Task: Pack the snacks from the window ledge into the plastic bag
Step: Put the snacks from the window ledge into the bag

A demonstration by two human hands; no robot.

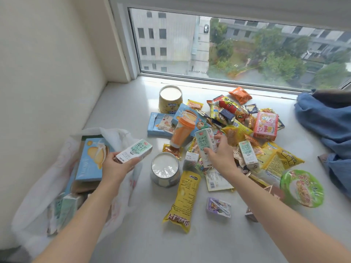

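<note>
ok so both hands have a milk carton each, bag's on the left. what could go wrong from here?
1. The plastic bag lies slack on the window ledge, its mouth partly folded over; the carton in the left hand may catch on the rim or slide back out.
2. The right hand lifts its milk carton out of the pile; the orange cup leaning beside it could topple.

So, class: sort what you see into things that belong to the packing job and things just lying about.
Job: white plastic bag; milk carton in left hand; milk carton in right hand; left hand; right hand; green bowl noodles.
Lying about: blue denim cloth.
</note>
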